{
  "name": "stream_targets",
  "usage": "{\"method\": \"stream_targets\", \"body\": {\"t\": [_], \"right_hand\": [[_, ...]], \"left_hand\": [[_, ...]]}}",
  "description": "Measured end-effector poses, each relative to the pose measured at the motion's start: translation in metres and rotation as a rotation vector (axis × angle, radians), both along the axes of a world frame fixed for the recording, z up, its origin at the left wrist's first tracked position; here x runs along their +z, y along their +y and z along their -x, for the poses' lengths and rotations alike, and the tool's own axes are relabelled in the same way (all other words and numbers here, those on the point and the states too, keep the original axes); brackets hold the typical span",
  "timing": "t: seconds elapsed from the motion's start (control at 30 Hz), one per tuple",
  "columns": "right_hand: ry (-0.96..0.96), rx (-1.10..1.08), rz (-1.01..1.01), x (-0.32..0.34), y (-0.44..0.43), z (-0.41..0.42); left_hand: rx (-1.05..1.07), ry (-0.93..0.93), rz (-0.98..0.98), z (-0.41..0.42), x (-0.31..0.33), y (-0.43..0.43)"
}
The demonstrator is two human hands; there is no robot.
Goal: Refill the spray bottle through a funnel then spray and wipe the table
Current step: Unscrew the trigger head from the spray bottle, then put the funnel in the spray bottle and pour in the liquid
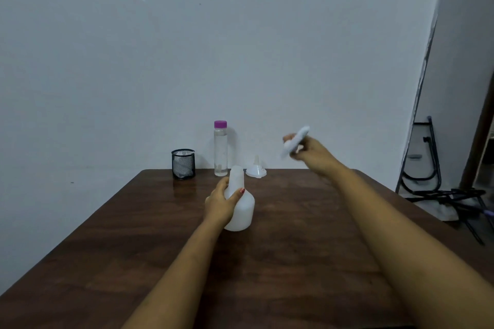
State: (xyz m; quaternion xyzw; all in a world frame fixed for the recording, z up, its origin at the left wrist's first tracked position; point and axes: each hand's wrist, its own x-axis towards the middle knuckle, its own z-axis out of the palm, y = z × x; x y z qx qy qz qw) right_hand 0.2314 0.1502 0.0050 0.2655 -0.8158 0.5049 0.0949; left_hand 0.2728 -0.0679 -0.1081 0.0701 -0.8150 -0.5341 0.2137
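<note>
A white spray bottle body (242,211) stands upright near the middle of the dark wooden table (294,262), its neck bare with no head on it. My left hand (222,201) grips it around the shoulder. My right hand (311,153) is raised above the table's far right part and holds the white spray head (294,143), which looks blurred. A white funnel (256,169) rests upside down, spout up, at the far edge. Beside it, to the left, stands a tall clear water bottle (220,151) with a purple cap.
A black mesh cup (183,164) with something white inside stands at the far left of the table's back edge. A plain wall rises right behind the table. Black folded metal frames (438,184) lean on the floor to the right.
</note>
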Motion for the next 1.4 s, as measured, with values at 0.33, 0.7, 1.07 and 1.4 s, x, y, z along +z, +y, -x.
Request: {"method": "stream_targets", "body": {"t": [0.33,0.7,1.07,1.4], "right_hand": [[-0.240,-0.128,-1.169,-0.080,0.039,0.014],[-0.181,-0.269,-1.283,-0.089,0.035,0.029],[0.044,-0.423,-1.225,-0.094,0.037,0.027],[0.142,-0.315,-0.738,-0.081,-0.024,0.037]], "left_hand": [[0.017,0.036,-0.064,0.001,-0.003,0.007],[0.021,0.054,-0.095,0.004,-0.006,0.010],[0.017,0.070,-0.092,0.003,-0.001,0.006],[0.063,0.066,-0.071,0.016,-0.001,-0.018]]}}
